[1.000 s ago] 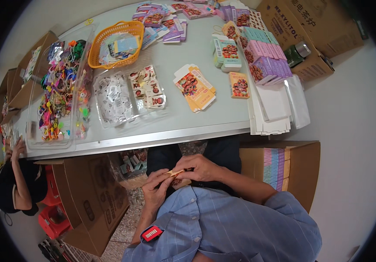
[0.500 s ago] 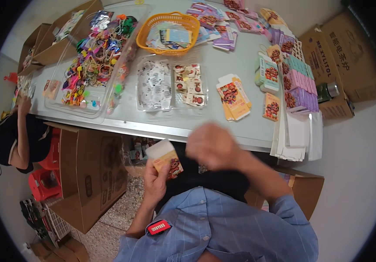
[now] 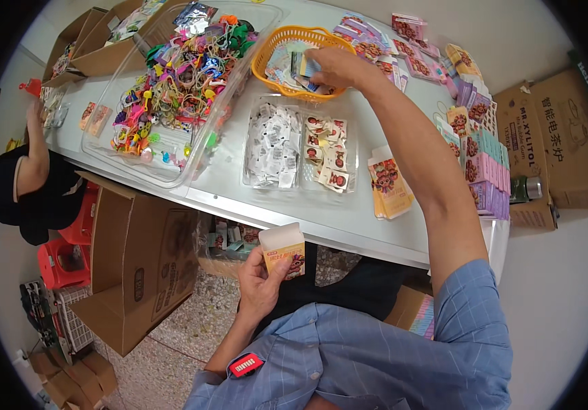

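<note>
My left hand (image 3: 260,288) grips a small yellow-orange carton (image 3: 286,258) with cartoon figures, held upright in front of the table edge with its pale top flap raised. At the far side, my right hand (image 3: 336,67) is inside the orange plastic basket (image 3: 271,46), fingers closed around the edge of a light blue and yellow card (image 3: 310,67). Other flat cards or packets lie beneath it, and the fingertips are partly hidden. Nearer the table edge, under my right forearm, lie flattened yellow cartons (image 3: 389,186).
A clear two-part tray (image 3: 299,164) holds white packets and small printed packets. Left of it stands a large clear bin (image 3: 96,147) of colourful trinkets. Stacked purple and green boxes (image 3: 486,167) line the right side. A co-worker's arm (image 3: 34,147) is at far left.
My right hand has moved from near my lap out to the basket and closed at the cards there. The left hand still holds the carton. The view has shifted.
</note>
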{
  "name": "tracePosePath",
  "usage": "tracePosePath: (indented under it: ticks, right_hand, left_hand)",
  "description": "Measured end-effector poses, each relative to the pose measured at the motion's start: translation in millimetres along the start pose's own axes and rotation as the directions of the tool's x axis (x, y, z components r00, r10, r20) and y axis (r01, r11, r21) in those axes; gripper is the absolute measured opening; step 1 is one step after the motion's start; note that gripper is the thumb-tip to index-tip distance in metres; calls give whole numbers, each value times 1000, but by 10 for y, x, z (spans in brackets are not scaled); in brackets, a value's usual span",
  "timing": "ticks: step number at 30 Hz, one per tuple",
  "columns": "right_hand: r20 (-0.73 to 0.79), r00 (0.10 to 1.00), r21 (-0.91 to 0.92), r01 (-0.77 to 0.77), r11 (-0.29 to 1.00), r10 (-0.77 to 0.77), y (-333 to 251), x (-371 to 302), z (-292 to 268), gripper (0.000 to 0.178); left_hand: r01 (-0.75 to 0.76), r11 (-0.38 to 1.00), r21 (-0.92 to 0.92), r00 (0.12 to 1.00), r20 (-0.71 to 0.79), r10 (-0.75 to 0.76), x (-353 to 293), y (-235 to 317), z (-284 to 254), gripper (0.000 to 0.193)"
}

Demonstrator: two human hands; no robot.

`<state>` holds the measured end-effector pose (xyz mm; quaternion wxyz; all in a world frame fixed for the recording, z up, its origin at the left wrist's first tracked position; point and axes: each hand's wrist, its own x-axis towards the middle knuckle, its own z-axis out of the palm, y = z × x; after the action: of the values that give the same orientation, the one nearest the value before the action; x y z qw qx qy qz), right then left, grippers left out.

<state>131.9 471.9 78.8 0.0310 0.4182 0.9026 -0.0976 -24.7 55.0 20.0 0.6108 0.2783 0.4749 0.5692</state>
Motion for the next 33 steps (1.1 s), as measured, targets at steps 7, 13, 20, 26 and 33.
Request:
tracePosePath:
  ticks: [7, 13, 20, 26, 33]
  right_hand:
    - [-224, 972, 228, 116, 967, -64, 296, -55, 130, 32]
    - [-794, 604, 192, 142, 971, 69, 18, -619, -38, 24]
    - [-531, 768, 841, 430, 327, 356, -1221, -2045, -39, 44]
    - [-615, 753, 751, 468, 465, 234, -1532, -2490, 493, 41]
    - [-591, 802, 718, 477, 506, 83, -1355, -2587, 489, 37]
  left_hand:
    - [39, 999, 1, 999, 21, -39, 99, -52, -33, 28]
    - [-57, 998, -5, 998, -4, 57, 201, -38, 22, 25]
    - [-94, 994, -49, 994, 47, 96, 267, 18, 156, 32]
    - [-108, 991, -74, 986, 116, 117, 196, 61, 256, 34]
    - [-125, 991, -37, 982, 141, 129, 149, -48, 190, 34]
